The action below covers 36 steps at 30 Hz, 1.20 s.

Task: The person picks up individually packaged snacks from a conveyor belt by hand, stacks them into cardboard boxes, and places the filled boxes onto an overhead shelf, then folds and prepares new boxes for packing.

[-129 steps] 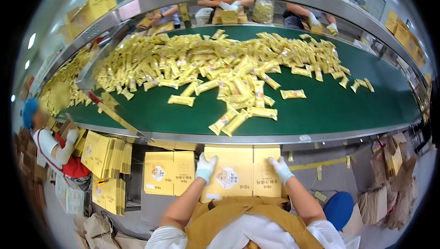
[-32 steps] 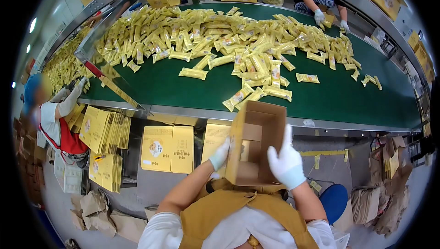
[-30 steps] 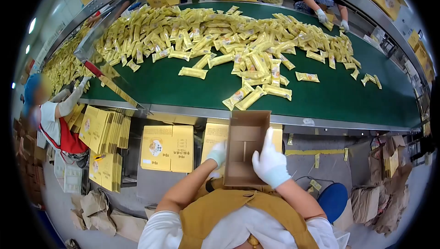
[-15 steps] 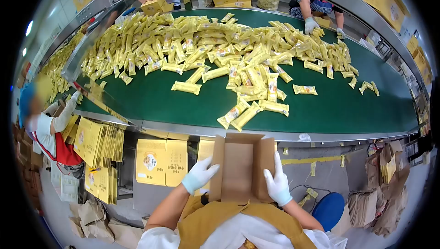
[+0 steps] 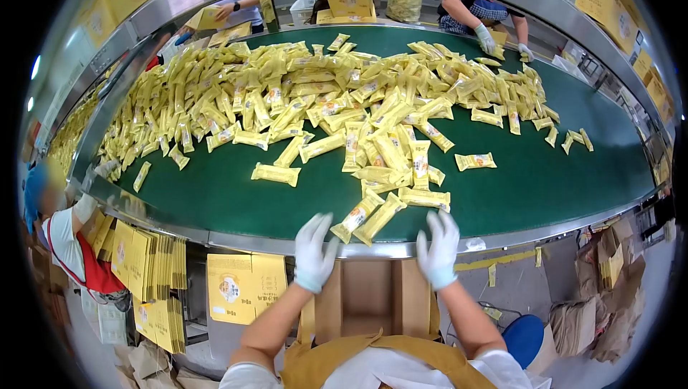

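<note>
My left hand [image 5: 314,254], in a white glove, is held over the near metal edge of the green belt with its fingers spread. My right hand [image 5: 438,251], gloved alike, reaches over the same edge farther right, fingers apart. Neither holds anything. Between them on the belt lie yellow wrapped snack packets [image 5: 380,219], the front ones near my left fingers. Another packet [image 5: 424,198] lies crosswise just beyond my right fingertips. Below my hands, against my apron, stands an open brown cardboard box [image 5: 367,296]; its visible inside is bare.
A long heap of packets [image 5: 287,88] covers the green conveyor belt [image 5: 502,195]. Flattened yellow cartons [image 5: 244,285] stand below at left. A co-worker in a red apron [image 5: 93,253] is at far left; another's gloved hands [image 5: 487,39] reach in opposite. A blue stool [image 5: 522,342] stands at right.
Both my hands have let go of the box sides and moved forward to the belt's edge, with fingers opened. The box now sits lower in view, and the view has shifted.
</note>
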### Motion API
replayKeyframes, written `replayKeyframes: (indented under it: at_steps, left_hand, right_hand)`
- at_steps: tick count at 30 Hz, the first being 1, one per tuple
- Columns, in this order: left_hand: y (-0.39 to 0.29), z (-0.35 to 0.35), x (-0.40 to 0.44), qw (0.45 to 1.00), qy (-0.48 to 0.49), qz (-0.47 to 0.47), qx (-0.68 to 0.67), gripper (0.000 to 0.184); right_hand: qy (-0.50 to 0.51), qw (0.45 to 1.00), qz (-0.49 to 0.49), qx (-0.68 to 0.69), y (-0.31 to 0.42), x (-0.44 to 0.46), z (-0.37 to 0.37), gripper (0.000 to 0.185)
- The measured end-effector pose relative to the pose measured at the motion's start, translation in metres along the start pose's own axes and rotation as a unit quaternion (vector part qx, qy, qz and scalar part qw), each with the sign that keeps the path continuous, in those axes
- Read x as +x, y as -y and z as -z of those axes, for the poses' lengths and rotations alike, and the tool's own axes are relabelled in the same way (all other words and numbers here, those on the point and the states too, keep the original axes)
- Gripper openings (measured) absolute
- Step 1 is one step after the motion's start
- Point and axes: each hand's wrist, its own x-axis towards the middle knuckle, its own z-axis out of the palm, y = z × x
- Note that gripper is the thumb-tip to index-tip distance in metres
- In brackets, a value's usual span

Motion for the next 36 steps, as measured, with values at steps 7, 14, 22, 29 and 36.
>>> replayKeyframes:
  at_steps: [7, 14, 22, 29, 36]
  left_hand:
    - [-0.043, -0.071, 0.113, 0.931, 0.327, 0.011, 0.159, 0.114]
    - [0.017, -0.06, 0.114, 0.925, 0.336, -0.099, 0.15, 0.087]
    - [0.077, 0.011, 0.076, 0.92, 0.289, -0.219, 0.149, 0.063]
    - [0.099, 0.0, 0.061, 0.966, 0.192, 0.012, 0.17, 0.066]
    - [0.113, 0.021, 0.075, 0.939, 0.279, 0.077, 0.187, 0.054]
  right_hand:
    - [0.195, 0.967, -0.166, 0.021, -0.076, 0.133, -0.083, 0.081]
    - [0.139, 0.984, -0.055, -0.091, -0.065, 0.107, -0.092, 0.059]
    - [0.22, 0.973, 0.004, -0.073, -0.046, 0.069, -0.047, 0.06]
    - [0.221, 0.973, -0.042, -0.057, -0.063, 0.065, -0.024, 0.07]
    - [0.072, 0.995, 0.064, -0.036, -0.069, 0.016, -0.012, 0.079]
